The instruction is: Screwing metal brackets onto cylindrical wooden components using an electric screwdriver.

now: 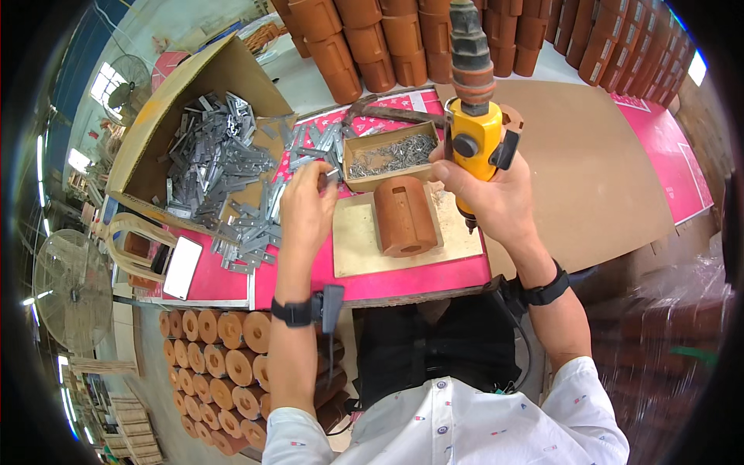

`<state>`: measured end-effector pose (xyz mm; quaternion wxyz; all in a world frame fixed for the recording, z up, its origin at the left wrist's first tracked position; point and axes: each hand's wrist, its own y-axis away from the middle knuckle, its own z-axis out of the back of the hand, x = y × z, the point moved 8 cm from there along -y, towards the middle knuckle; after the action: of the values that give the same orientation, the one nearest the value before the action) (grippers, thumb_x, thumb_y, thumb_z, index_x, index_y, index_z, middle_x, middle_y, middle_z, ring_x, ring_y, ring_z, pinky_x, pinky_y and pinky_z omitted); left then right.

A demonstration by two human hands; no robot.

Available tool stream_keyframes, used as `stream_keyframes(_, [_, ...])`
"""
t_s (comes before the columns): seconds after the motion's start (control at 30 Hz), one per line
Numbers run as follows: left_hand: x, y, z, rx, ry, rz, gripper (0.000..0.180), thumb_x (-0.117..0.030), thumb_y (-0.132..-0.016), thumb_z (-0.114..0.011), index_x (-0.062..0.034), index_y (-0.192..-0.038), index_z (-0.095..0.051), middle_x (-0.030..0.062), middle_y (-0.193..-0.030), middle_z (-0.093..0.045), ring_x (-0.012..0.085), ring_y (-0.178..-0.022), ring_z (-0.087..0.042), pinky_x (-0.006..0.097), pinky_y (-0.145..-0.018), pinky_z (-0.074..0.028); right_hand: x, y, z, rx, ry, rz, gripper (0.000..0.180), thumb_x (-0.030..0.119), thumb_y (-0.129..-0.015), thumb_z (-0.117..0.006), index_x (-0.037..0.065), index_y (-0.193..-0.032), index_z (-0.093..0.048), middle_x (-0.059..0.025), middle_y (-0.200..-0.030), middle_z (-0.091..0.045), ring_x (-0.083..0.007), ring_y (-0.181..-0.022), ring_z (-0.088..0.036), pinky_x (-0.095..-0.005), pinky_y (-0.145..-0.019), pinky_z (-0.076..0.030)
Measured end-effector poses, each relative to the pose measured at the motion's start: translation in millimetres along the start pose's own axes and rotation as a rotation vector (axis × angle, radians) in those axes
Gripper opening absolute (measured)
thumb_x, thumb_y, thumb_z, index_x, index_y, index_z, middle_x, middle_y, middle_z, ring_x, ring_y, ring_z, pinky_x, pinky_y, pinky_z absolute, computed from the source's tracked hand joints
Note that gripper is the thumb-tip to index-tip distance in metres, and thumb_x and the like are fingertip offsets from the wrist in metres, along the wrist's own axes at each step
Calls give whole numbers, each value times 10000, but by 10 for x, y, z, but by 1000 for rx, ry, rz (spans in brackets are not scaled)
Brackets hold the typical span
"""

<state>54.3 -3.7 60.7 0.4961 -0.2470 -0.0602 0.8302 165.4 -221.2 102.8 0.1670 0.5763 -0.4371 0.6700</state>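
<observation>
My right hand (500, 198) is wrapped round a yellow power screwdriver (474, 139), its bit pointing down just right of a brown wooden cylinder (394, 221). The cylinder has a slot cut in its side and lies on a pale board (353, 248). My left hand (306, 205) is closed, with a small metal bracket (333, 175) between thumb and fingers, left of the cylinder. Beyond the cylinder stands a small open cardboard box (368, 184) of screws (403, 153). Loose metal brackets (252, 240) are strewn beside my left hand.
A large cardboard box (256, 74) on its side spills metal brackets at the left. Nearby lies a white phone-like slab (183, 267). Stacked brown cylinders (372, 46) line the back; more (221, 364) are piled below the table. A brown cardboard sheet (589, 170) covers the right side.
</observation>
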Motion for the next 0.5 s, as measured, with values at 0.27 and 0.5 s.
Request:
stream_keyframes(0.27, [-976, 722, 15, -96, 394, -491, 164, 65, -761, -656, -8, -901, -612, 128, -1018, -656, 304, -1028, -639, 374, -833, -526, -23, -62, 10, -28, -11, 3, 339, 137, -791, -745, 19, -1060, -575, -10, -937, -623, -76, -854, -573, -262, -772, -488])
stream_keyframes(0.5, [-1034, 795, -90, 38, 348, -487, 203, -3, -733, -724, -10, -903, -615, 139, -1098, -626, 315, -1122, -581, 391, -875, -503, -30, -78, 31, -28, -8, 60, 356, 149, -778, -765, 7, -1056, -592, -19, -906, -651, -72, -820, -588, -257, -744, -499])
